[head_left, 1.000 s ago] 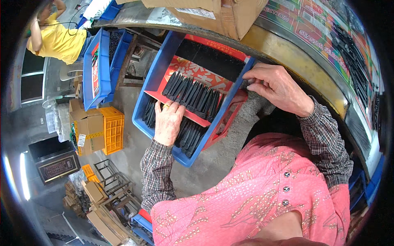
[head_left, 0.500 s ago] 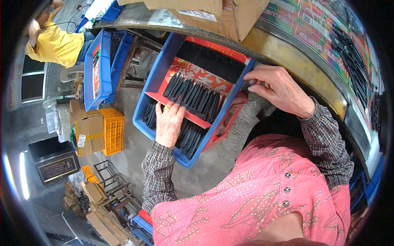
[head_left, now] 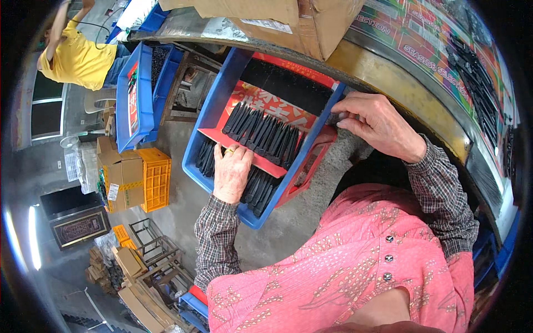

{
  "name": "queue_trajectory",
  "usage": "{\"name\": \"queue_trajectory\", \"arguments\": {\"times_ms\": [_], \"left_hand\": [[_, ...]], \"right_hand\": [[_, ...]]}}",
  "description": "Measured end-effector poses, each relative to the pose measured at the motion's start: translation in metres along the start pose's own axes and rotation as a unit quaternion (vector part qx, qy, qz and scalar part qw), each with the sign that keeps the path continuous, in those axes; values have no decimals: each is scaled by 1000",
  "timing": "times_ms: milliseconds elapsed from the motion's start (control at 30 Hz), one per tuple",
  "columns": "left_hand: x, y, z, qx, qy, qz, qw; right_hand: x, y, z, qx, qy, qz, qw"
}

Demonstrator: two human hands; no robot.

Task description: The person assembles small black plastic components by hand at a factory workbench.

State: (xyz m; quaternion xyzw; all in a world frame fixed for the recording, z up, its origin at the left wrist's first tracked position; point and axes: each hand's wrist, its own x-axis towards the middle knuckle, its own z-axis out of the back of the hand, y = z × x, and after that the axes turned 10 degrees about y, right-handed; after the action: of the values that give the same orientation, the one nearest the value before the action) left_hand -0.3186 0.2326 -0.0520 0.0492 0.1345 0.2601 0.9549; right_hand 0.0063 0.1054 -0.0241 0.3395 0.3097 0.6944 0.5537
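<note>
A blue plastic bin [head_left: 252,221] stands tilted in view before me. Inside it, black pointed plastic pieces [head_left: 261,130] lie side by side in a row on a red printed cardboard sheet [head_left: 269,166], with more black pieces [head_left: 260,191] below its edge. My left hand [head_left: 233,175] is at that near edge, fingers bent over the cardboard; the thumb is partly hidden. My right hand [head_left: 380,125] is at the bin's right rim, fingers and thumb curled toward each other. Something small and dark shows at its fingertips, too unclear to name.
A red plastic crate [head_left: 311,166] sits beside the bin's right side. A cardboard box [head_left: 311,25] rests on the bench behind. Black strips [head_left: 474,83] lie at far right. Other blue bins [head_left: 145,100], an orange crate [head_left: 157,177] and a person in yellow [head_left: 83,58] are at left.
The scene has shifted slightly in view. My left hand stays at the cardboard edge with its fingers a little changed; my right hand is nearly still. The person in yellow has raised their arms.
</note>
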Motion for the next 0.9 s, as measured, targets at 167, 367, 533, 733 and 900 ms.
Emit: {"name": "queue_trajectory", "arguments": {"times_ms": [167, 367, 533, 733, 900], "left_hand": [[-3, 1, -3, -9, -15, -4, 1000], [-8, -1, -7, -19, -29, 2, 999], [-6, -1, -9, -17, -28, -2, 999], [-4, 0, -7, -11, -40, -8, 999], [-3, -1, -4, -12, -52, -12, 999]], "right_hand": [[-1, 3, 0, 9, 2, -15, 1000], [-3, 4, 0, 13, 5, -16, 1000], [-2, 2, -1, 8, 11, -10, 1000], [-1, 3, -1, 9, 6, -21, 1000], [-1, 5, 0, 2, 3, -4, 1000]]}}
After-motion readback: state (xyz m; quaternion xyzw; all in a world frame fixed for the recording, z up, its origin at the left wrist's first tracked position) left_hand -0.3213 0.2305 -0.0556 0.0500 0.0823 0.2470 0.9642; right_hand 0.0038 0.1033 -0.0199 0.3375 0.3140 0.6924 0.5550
